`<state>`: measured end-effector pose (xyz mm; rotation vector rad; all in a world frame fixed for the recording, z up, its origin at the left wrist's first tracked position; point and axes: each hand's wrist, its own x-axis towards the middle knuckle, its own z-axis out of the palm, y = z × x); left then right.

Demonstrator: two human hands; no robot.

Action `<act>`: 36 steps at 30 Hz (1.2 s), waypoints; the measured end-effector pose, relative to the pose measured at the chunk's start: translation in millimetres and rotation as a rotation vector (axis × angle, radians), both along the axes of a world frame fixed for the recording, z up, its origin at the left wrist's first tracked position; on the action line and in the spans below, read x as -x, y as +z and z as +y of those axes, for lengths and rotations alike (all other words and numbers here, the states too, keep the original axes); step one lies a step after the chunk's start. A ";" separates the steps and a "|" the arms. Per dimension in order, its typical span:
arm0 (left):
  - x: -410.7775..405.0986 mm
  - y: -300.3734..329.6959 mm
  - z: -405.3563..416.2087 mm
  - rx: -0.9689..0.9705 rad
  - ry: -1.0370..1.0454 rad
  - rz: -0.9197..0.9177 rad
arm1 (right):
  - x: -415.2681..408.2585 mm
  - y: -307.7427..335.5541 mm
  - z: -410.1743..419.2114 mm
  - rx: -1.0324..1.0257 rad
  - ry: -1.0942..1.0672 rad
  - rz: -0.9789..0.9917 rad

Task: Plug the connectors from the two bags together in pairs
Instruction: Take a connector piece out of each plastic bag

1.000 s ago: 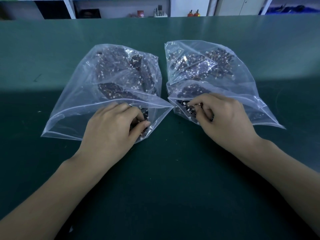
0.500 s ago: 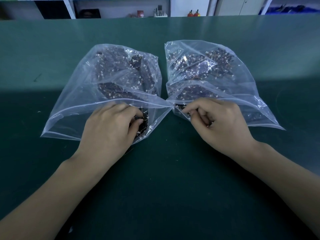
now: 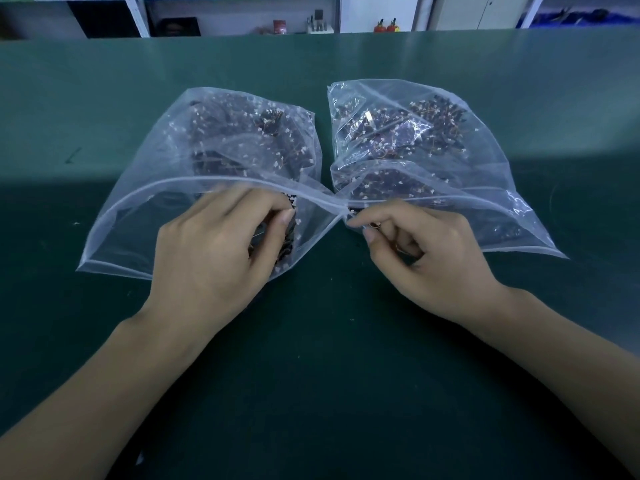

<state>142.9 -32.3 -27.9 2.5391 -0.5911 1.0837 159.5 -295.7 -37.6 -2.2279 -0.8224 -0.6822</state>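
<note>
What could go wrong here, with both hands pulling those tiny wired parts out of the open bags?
The left hand grips a dark clump of connectors at the mouth of the left bag; tangled wires could drag extra pieces out.

The right hand pinches something small at the mouth of the right bag; it could slip and be hard to spot on the dark green table.

The bag mouths meet, so the two kinds could mix.

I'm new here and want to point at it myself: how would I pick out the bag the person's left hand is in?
On the green table lie two clear plastic bags of dark connectors. Take the left bag, not the right bag: only its mouth has the left hand inside.
</note>
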 end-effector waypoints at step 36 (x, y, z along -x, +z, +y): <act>10.8 -5.5 -18.0 0.232 -0.348 0.230 | 1.3 -1.7 1.5 -0.130 0.182 -0.044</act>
